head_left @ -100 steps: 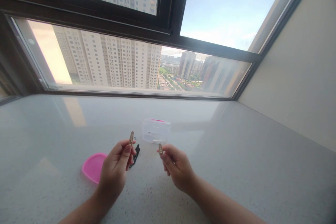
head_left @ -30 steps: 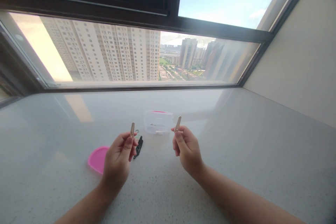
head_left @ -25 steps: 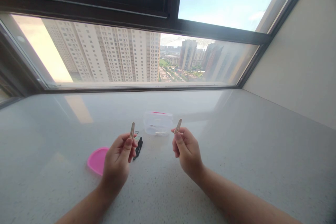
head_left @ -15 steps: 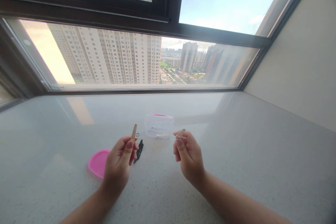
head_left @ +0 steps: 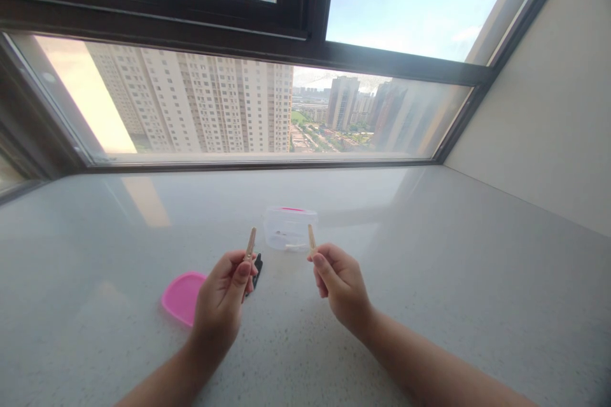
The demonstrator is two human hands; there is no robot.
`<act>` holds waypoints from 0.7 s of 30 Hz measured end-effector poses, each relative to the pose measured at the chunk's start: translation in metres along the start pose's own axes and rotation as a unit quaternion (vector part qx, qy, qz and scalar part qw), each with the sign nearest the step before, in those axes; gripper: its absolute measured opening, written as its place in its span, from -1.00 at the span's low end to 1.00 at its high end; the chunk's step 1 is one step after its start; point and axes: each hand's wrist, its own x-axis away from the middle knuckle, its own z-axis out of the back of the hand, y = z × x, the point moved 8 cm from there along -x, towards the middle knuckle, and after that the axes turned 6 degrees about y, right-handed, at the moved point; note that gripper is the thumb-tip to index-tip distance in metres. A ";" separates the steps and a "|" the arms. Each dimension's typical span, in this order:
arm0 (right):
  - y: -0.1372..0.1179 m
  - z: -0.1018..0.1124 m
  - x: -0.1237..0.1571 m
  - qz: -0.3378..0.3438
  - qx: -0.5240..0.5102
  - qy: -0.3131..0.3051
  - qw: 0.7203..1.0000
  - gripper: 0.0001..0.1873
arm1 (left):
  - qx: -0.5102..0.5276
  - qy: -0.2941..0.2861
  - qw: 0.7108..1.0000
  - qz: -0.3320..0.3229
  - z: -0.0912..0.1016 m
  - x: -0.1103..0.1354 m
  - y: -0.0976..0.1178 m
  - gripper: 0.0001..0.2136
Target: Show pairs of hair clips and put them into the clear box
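Both hands (head_left: 219,296) pinch slim clips (head_left: 251,243) above a speckled counter (head_left: 415,254) bounded by a dark-framed window (head_left: 267,44) and pale wall (head_left: 544,114).

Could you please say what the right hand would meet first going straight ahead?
Probably the box: the clip in the right hand overlaps it in view, though depth is unclear.

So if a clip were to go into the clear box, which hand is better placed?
Probably the right hand: in this view its clip overlaps the right end of the clear box, while the left hand holds another clip just left of the box. Depth is hard to judge.
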 end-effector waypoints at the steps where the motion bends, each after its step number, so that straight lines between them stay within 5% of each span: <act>1: 0.000 -0.001 0.000 -0.002 0.002 -0.003 1.000 -0.62 | -0.001 -0.002 1.000 0.000 0.000 0.000 -0.001 -0.72; 21: -0.004 -0.007 0.009 0.004 0.019 -0.041 0.999 -0.67 | -0.009 -0.033 0.999 -0.020 -0.001 0.003 -0.004 -0.76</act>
